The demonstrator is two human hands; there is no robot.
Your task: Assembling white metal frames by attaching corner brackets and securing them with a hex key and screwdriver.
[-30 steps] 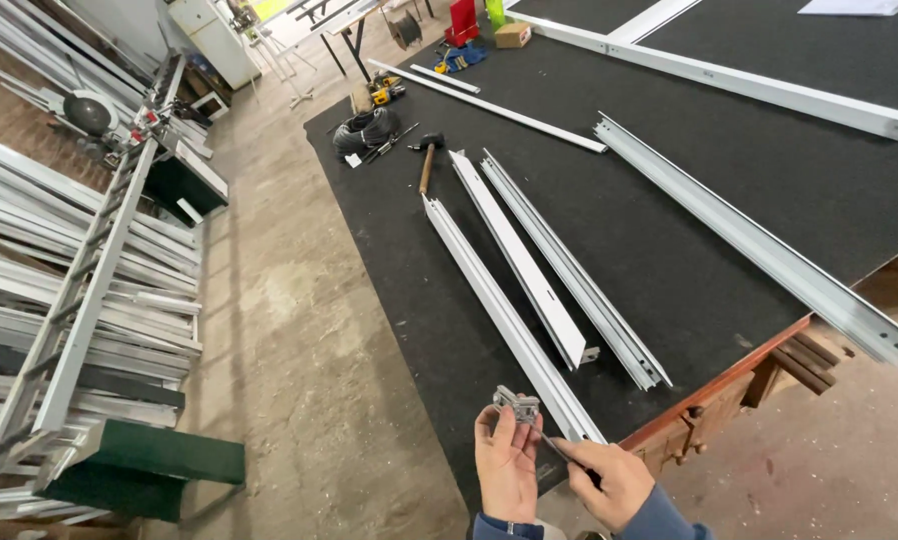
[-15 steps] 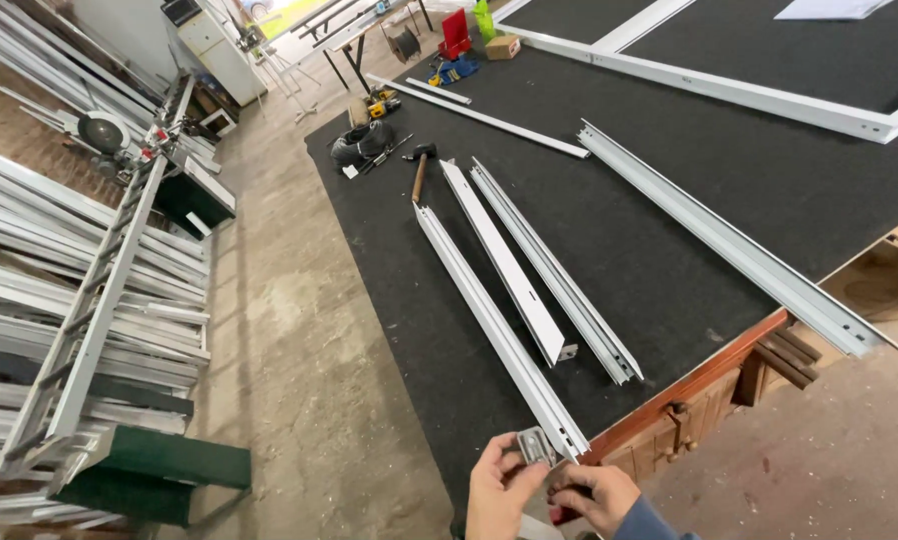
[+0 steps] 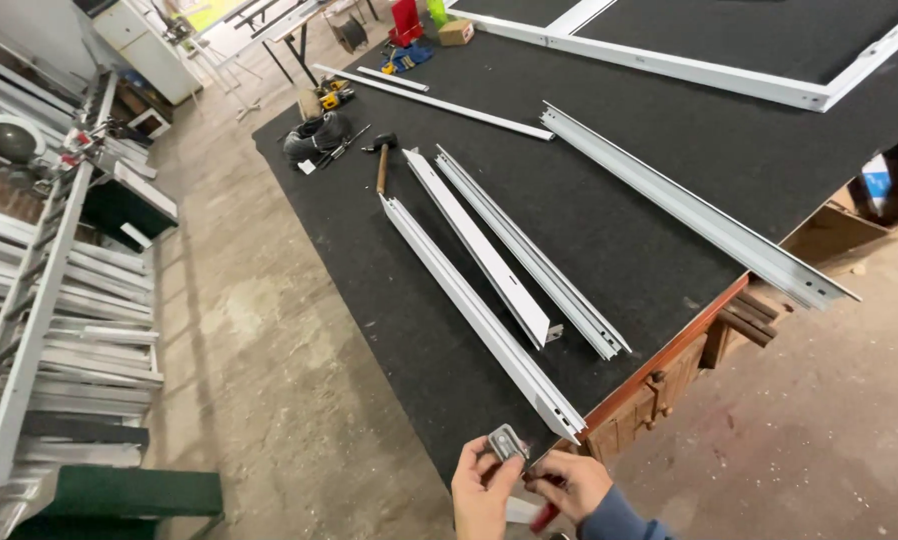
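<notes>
Workshop with concrete floor [image 3: 269, 330], black felt-topped workbench [image 3: 609, 220] running off to the upper right. Laid out on the bench: three white aluminium profiles, nearest one [image 3: 479, 315] ending at the bench corner, two more [image 3: 474, 245] [image 3: 529, 250] side by side beyond it; a longer profile [image 3: 689, 205] overhanging the edge at right; a hammer [image 3: 381, 160] just past their far ends; a white frame [image 3: 669, 65] at the far side. Racked profiles [image 3: 59, 300] stacked at left.

Low in view, just off the bench corner: left hand [image 3: 484, 490] pinching a small grey metal corner bracket [image 3: 507, 442] between thumb and fingertips, held upright in the air, clear of the nearest profile's end. Right hand [image 3: 569, 482] closed around a red-handled tool [image 3: 545, 515], mostly hidden; kind not discernible.

Bracket likely light, rigid, smooth, with hard edges; small enough to slip. Best gripped by its flat faces, as held.
</notes>
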